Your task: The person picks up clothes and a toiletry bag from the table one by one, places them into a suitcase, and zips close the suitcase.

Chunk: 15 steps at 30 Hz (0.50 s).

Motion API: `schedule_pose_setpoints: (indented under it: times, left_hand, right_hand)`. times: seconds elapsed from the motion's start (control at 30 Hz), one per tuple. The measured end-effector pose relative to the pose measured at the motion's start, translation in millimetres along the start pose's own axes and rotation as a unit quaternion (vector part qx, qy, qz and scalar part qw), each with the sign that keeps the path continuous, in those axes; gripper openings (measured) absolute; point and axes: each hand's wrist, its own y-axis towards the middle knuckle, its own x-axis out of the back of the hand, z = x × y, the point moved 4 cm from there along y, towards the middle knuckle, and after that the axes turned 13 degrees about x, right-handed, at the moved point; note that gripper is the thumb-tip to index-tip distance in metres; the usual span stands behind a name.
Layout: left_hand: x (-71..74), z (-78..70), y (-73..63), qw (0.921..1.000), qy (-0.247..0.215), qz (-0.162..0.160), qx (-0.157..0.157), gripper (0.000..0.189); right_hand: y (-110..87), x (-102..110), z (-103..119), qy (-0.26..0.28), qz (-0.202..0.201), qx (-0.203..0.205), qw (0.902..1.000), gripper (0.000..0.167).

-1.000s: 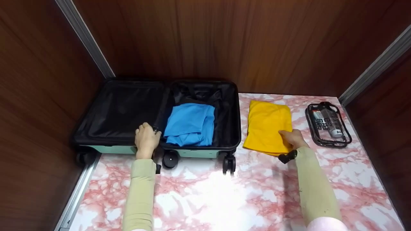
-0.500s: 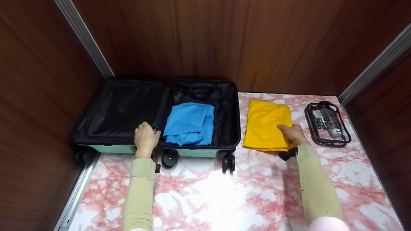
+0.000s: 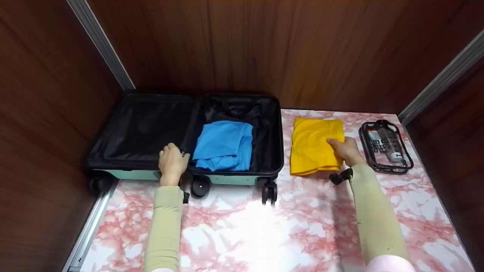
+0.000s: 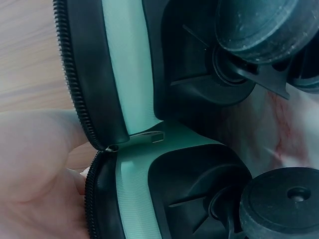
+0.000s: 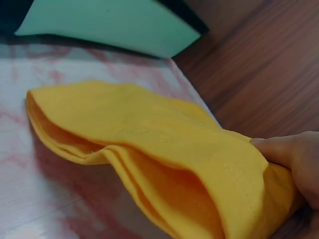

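Observation:
My right hand [image 3: 347, 150] grips the right edge of a folded yellow cloth [image 3: 314, 147], thumb on top and the other fingers hidden beneath. In the right wrist view the folded layers of the yellow cloth [image 5: 129, 124] gape along the near side, and its right part is lifted. My left hand [image 3: 173, 163] holds the near rim of an open black-lined, mint-green suitcase [image 3: 234, 180] where the two halves meet. The left wrist view has that hand [image 4: 40, 174] close against the zipped edges [image 4: 75, 84]. A folded blue cloth [image 3: 223, 143] lies in the suitcase's right half.
A clear pouch with black trim [image 3: 385, 147], holding bottles or tubes, lies at the right. Black wheels [image 3: 269, 192] stick out from the suitcase's near side. Brown wood-look panels [image 3: 242, 49] stand behind and on both sides of the pink-and-white marbled surface [image 3: 234, 234].
My right hand has moved slightly away from me, and the yellow cloth's near right edge has risen with it. The left hand and the suitcase have stayed in place.

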Motion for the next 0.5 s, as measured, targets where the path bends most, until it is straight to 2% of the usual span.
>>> schedule_pose_setpoints:
  times: [0.27, 0.5]
  left_hand:
    - [0.3, -0.4, -0.3, 1.0000, -0.003, -0.001, 0.003, 0.056]
    - [1.0, -0.4, 0.4, 1.0000, -0.002, -0.001, 0.005, 0.056]
  right_hand:
    - [0.2, 1.4, 17.4, -0.014, -0.001, 0.029, 0.9995, 0.042]
    - [2.7, 6.2, 31.2, -0.031, 0.010, 0.047, 0.9984, 0.051]
